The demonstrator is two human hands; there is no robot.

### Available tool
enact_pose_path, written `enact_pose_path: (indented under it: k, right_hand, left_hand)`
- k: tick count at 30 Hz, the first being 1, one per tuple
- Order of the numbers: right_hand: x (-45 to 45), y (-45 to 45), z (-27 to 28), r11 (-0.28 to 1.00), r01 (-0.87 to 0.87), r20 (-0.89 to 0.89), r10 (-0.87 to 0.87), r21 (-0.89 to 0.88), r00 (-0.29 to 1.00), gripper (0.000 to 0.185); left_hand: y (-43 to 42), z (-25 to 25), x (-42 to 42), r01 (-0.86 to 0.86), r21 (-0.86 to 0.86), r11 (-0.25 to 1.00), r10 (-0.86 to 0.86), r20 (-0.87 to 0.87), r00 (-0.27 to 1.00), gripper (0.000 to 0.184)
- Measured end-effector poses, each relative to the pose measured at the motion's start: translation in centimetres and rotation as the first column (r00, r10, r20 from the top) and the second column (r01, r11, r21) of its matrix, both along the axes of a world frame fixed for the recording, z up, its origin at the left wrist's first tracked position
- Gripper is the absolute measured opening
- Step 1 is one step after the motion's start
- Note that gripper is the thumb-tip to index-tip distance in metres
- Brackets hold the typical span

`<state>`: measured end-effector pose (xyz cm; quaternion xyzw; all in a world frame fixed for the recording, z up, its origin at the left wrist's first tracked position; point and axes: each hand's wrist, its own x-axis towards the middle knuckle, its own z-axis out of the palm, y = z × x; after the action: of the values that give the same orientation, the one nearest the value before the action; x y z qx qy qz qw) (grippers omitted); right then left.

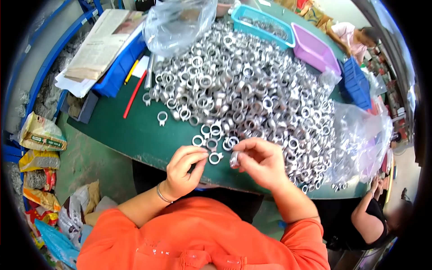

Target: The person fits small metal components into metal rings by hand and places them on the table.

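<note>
A large heap of silvery metal rings (243, 85) with small tabs covers much of the green table (121, 130). My right hand (261, 162) pinches a metal ring (234, 159) between thumb and fingers near the table's front edge. To its left, my left hand (186, 168) has thumb and fingers curled close together; whether something small is between the fingertips cannot be made out. One loose ring (215, 158) lies between the two hands, and several more lie just above it. Another single ring (162, 118) rests apart at the left.
Behind the heap stand a teal basket (263, 27) and a purple basket (315, 49). Plastic bags (360, 139) lie right and back. A red stick (135, 94) and a blue bin (114, 72) with papers are left. Two people (353, 38) (371, 216) sit at the right.
</note>
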<state>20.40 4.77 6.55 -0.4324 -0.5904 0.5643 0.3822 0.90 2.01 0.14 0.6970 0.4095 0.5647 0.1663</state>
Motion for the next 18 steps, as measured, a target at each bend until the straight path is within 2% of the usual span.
enact_pose_path:
  k: [2, 4, 5, 7, 8, 10, 12, 14, 15, 16, 18]
  right_hand:
    - [0.4, 3.4, 4.2, 0.992, -0.021, 0.223, 0.048, -0.122, 0.974, 0.011]
    - [0.8, 7.7, 6.1, 0.997, 0.054, 0.248, -0.037, -0.061, 0.968, 0.011]
    - [1.4, 10.2, 7.2, 0.996, 0.087, 0.334, -0.085, 0.009, 0.939, 0.016]
    - [2.8, 15.1, 7.8, 0.963, 0.244, 0.035, -0.249, 0.114, 0.968, 0.025]
    - [3.1, 17.5, 7.6, 0.918, 0.384, -0.340, -0.331, 0.100, 0.880, 0.031]
    - [3.8, 19.4, 8.4, 0.878, 0.477, -0.414, -0.422, 0.035, 0.806, 0.039]
    - [3.2, 18.1, 7.6, 0.887, 0.444, -0.268, -0.399, 0.131, 0.877, 0.038]
    - [1.7, 14.2, 6.9, 0.933, 0.301, -0.037, -0.300, 0.196, 0.953, 0.025]
    - [1.1, 11.8, 6.6, 0.956, 0.199, 0.140, -0.232, 0.218, 0.963, 0.021]
    - [0.7, 9.5, 6.1, 0.968, 0.087, 0.305, -0.158, 0.233, 0.939, 0.017]
    - [0.2, 5.0, 3.3, 0.925, -0.209, 0.521, 0.015, 0.316, 0.854, 0.012]
  left_hand:
    - [-0.4, 0.2, 0.2, -0.007, -0.137, 0.991, 0.017, 0.071, 0.997, 0.018]
    - [-0.3, -0.4, 0.1, -0.012, -0.108, 0.994, 0.017, 0.049, 0.999, 0.017]
    - [-0.3, -0.5, 0.1, -0.015, -0.100, 0.995, 0.020, 0.053, 0.998, 0.016]
    - [-0.3, -0.5, 0.0, -0.014, -0.098, 0.995, 0.019, 0.057, 0.998, 0.016]
    - [-0.4, -0.4, -0.1, -0.018, -0.095, 0.995, 0.023, 0.051, 0.998, 0.016]
    - [-0.3, -0.5, -0.1, -0.020, -0.108, 0.994, 0.026, 0.046, 0.999, 0.017]
    - [-0.2, -0.7, -0.3, -0.040, -0.034, 0.999, 0.040, -0.022, 0.999, 0.019]
    - [-0.3, 0.0, -0.6, -0.028, -0.108, 0.994, 0.023, -0.044, 0.999, 0.023]
    - [-0.5, 0.1, -0.8, -0.022, -0.158, 0.987, 0.013, -0.060, 0.998, 0.024]
    - [-0.5, -0.1, -1.1, -0.016, -0.194, 0.981, 0.001, -0.078, 0.997, 0.025]
    - [-0.5, -0.7, -1.5, -0.009, -0.202, 0.979, -0.020, -0.141, 0.990, 0.021]
